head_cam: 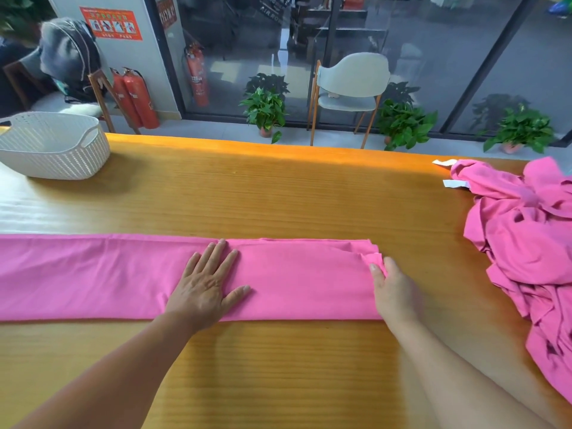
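One pink cloth [294, 280] under flat left hand [205, 289], its end in right hand [394, 292].

Two bare hands were counted, a left hand [205, 289] and a right hand [394, 292]. One long folded strip of pink cloth [93, 274] was seen, and one crumpled heap of pink fabric [526, 243], with two small white labels [444, 162] at its edge. One orange-brown wooden table [278, 193] and one white woven plastic basket [52, 147] were noted. Two red fire extinguishers [133, 97] were counted by the wall, and a third extinguisher [195, 75] at the glass. Three green potted plants [264, 111] and one pale grey chair with wooden legs [353, 85] were counted on the floor.
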`<state>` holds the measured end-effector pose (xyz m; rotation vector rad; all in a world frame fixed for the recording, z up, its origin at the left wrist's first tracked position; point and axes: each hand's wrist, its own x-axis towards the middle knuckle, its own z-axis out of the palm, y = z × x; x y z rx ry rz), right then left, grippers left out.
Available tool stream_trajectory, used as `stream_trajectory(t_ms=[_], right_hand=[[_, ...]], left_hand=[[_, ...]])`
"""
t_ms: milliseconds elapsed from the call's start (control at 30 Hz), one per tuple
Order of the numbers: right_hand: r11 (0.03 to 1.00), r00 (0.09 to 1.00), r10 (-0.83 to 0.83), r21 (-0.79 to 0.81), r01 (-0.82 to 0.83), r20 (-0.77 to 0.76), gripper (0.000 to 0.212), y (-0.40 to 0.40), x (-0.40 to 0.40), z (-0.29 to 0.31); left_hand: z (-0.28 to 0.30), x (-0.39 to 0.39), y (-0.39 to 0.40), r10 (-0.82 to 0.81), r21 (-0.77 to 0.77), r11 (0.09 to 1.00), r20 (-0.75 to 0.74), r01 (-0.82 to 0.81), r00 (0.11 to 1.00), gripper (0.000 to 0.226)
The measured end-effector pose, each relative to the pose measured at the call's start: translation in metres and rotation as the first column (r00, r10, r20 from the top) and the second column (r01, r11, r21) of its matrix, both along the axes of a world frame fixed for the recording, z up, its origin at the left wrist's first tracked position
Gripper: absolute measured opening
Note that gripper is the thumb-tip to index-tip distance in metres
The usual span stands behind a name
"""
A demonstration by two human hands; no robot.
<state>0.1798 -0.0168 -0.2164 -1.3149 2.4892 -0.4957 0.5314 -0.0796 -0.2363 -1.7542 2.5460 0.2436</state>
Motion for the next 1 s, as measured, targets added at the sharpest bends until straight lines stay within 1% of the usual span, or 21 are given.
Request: stream_trajectory(t_ms=[33, 67, 100, 167, 200, 233, 267, 333, 367, 400, 433, 467, 600, 633, 667, 733, 767, 800, 867, 900, 1000], right_hand=[[1.0, 1.0, -0.01, -0.004, 0.01, 0.004, 0.022, 0.0, 0.0, -0.002], [0.999, 0.998, -0.036, -0.023, 0.037, 0.042, 0.021, -0.001, -0.002, -0.002], [0.995, 0.991, -0.074, -0.06, 0.081, 0.112, 0.026, -0.004, -0.003, 0.002], [0.981, 0.962, -0.118, -0.124, 0.152, 0.247, 0.045, -0.017, -0.011, 0.009], [0.98, 0.958, -0.115, -0.131, 0.153, 0.261, 0.052, -0.024, -0.014, 0.012], [0.987, 0.968, -0.091, -0.111, 0.12, 0.235, 0.054, -0.033, -0.016, 0.014], [0.995, 0.981, -0.042, -0.078, 0.057, 0.188, 0.051, -0.04, -0.016, 0.015], [0.994, 0.991, 0.105, -0.011, -0.104, 0.084, 0.034, -0.049, -0.015, 0.014], [0.983, 0.983, 0.182, 0.007, -0.182, 0.018, 0.026, -0.05, -0.014, 0.015], [0.966, 0.964, 0.258, 0.009, -0.258, -0.069, 0.023, -0.05, -0.016, 0.014], [0.947, 0.937, 0.317, 0.006, -0.32, -0.149, 0.023, -0.049, -0.019, 0.012], [0.931, 0.913, 0.36, 0.007, -0.365, -0.192, 0.024, -0.047, -0.023, 0.011], [0.868, 0.851, 0.497, 0.077, -0.491, -0.169, 0.027, -0.043, -0.034, 0.012], [0.856, 0.837, 0.516, 0.069, -0.512, -0.181, 0.028, -0.045, -0.034, 0.014], [0.852, 0.831, 0.515, 0.017, -0.524, -0.208, 0.028, -0.048, -0.034, 0.017], [0.851, 0.851, 0.467, -0.139, -0.506, -0.239, 0.026, -0.056, -0.034, 0.027], [0.854, 0.866, 0.448, -0.18, -0.488, -0.221, 0.025, -0.062, -0.036, 0.03], [0.866, 0.876, 0.443, -0.161, -0.473, -0.189, 0.024, -0.066, -0.036, 0.031], [0.901, 0.895, 0.432, 0.002, -0.434, -0.11, 0.025, -0.071, -0.038, 0.021], [0.914, 0.911, 0.406, 0.056, -0.402, -0.079, 0.026, -0.072, -0.038, 0.013], [0.948, 0.947, 0.315, 0.068, -0.311, -0.066, 0.026, -0.072, -0.035, 0.007]], left_hand=[[0.001, 0.001, 0.0, -0.004, 0.004, 1.0, -0.009, 0.004, 1.0, 0.096], [0.002, 0.001, 0.001, -0.008, 0.013, 1.0, -0.025, 0.008, 1.0, 0.096], [0.003, 0.001, 0.001, -0.005, 0.023, 1.0, -0.047, 0.006, 0.999, 0.096], [0.005, 0.0, -0.003, 0.031, 0.034, 0.999, -0.124, -0.027, 0.992, 0.093], [0.006, -0.001, -0.006, 0.052, 0.03, 0.998, -0.162, -0.048, 0.985, 0.091], [0.007, -0.003, -0.01, 0.068, 0.019, 0.998, -0.179, -0.066, 0.981, 0.089], [0.006, -0.004, -0.013, 0.081, 0.01, 0.997, -0.174, -0.081, 0.981, 0.089], [0.003, -0.005, -0.015, 0.098, -0.004, 0.995, -0.129, -0.099, 0.987, 0.092], [0.002, -0.005, -0.014, 0.102, -0.016, 0.994, -0.106, -0.105, 0.989, 0.093], [0.0, -0.005, -0.013, 0.105, -0.029, 0.994, -0.087, -0.108, 0.991, 0.093], [-0.001, -0.005, -0.012, 0.107, -0.037, 0.993, -0.075, -0.11, 0.991, 0.092], [-0.003, -0.004, -0.013, 0.108, -0.039, 0.993, -0.071, -0.111, 0.992, 0.091], [-0.005, -0.003, -0.013, 0.11, -0.055, 0.992, -0.093, -0.115, 0.99, 0.09], [-0.006, -0.002, -0.013, 0.108, -0.058, 0.992, -0.096, -0.114, 0.99, 0.089], [-0.006, -0.002, -0.013, 0.106, -0.065, 0.992, -0.097, -0.112, 0.99, 0.089], [-0.007, -0.002, -0.012, 0.109, -0.077, 0.99, -0.096, -0.117, 0.989, 0.092], [-0.007, -0.003, -0.012, 0.113, -0.087, 0.989, -0.098, -0.122, 0.989, 0.093], [-0.008, -0.003, -0.012, 0.115, -0.095, 0.988, -0.102, -0.124, 0.988, 0.094], [-0.007, -0.003, -0.012, 0.119, -0.098, 0.987, -0.097, -0.129, 0.988, 0.095], [-0.007, -0.003, -0.012, 0.127, -0.094, 0.986, -0.092, -0.136, 0.988, 0.095], [-0.004, -0.005, -0.013, 0.16, -0.064, 0.984, -0.109, -0.168, 0.981, 0.094]])
